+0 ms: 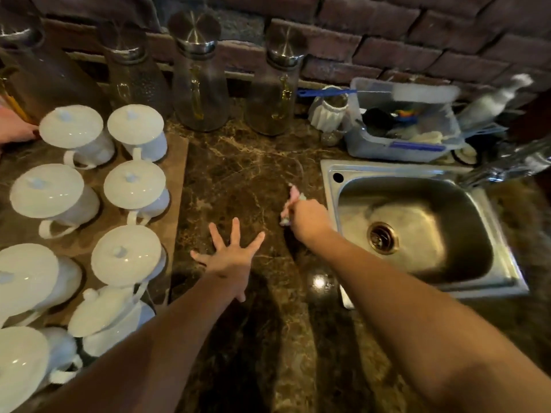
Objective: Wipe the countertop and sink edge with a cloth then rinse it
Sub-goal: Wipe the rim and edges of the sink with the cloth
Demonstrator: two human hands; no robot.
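Lidded white cups (74, 138) at 9 o'clock, lids on, contents hidden. Left hand (229, 257) at 6 o'clock: fingers splayed flat on the marble countertop (244, 174), grasping nothing. Glass carafes (199, 93) at 12 o'clock, steel stoppers on, seemingly near empty. Right hand (310, 219) grips a bunched cloth (290, 204) on the counter, just beside the sink edge (328, 186). Cloth looks light, soft, limp, probably damp; best bunched in the fist. Sink basin looks empty. Plastic tub (387, 144) at 1 o'clock holds cleaning bits, blurred.
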